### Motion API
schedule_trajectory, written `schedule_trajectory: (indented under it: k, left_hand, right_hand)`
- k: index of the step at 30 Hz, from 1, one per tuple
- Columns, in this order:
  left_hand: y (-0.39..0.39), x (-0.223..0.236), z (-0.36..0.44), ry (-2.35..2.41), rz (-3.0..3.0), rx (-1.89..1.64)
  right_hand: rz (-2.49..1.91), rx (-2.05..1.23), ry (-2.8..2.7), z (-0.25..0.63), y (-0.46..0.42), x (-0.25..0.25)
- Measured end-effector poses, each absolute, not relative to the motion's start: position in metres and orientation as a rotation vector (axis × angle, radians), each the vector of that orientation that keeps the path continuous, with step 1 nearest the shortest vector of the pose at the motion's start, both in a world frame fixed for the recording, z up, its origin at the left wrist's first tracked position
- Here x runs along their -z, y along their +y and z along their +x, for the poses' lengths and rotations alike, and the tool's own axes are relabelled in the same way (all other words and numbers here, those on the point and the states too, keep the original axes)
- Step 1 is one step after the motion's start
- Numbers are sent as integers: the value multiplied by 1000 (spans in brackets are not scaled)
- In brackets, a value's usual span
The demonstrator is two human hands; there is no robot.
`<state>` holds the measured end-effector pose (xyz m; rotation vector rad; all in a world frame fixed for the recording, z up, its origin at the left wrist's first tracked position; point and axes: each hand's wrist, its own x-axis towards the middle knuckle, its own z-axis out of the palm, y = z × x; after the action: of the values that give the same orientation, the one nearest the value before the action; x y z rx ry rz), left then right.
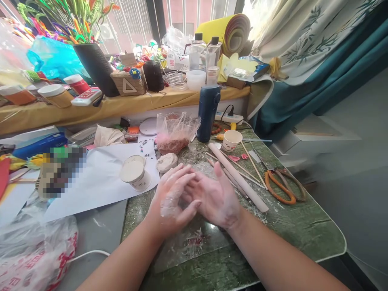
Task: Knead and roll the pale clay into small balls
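Left hand and right hand meet above a clear sheet, palms turned inward, both dusted white. Left fingers lie loosely together, slightly curled, thumb apart; right thumb stands up, right fingers partly hidden. Cannot tell whether anything small sits between them. The sheet, bearing reddish smears, presumably shields the tabletop.

Pale lump rests just beyond the left hand, probably for easy reach. Right of the hands: pale rod beside thin sticks, likely grouped as tools; scissors lie farther right, handles toward the person.

Surface: green, marbled, white-flecked tabletop; white paper at left carries paper cups.

Room: blue flask upright at the back, crowded windowsill behind, teal curtain at right.
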<state>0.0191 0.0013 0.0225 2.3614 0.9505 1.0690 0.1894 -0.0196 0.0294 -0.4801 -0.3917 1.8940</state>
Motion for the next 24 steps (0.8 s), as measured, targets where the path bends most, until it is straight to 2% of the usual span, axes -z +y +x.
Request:
schedule_trajectory:
  k: [4,8,11,14,17,24]
  left_hand:
    - [10,-23,14,1190,2155,-1156]
    - [17,-19,7,1373,1643,-1160]
    - [15,-19,7,1308,1597,-1172]
    - [9,-19,11,1042,1860,-1117]
    - [6,-17,15,818,1992,-1036]
    - [12,-3,15,803,1672,-974]
  right_hand:
    - [-473,-2121,-669,184,-23,-30]
    - [-698,-1989,-672,178,-23,-17]
    - [-799,-1915,-667,170,-25,-10]
    - [-757,-1914,-628,168,-26,-9]
    - [-779,-1764,-602,179,-23,-14]
    - [-1215,-1515,-1072,188,-5,-26]
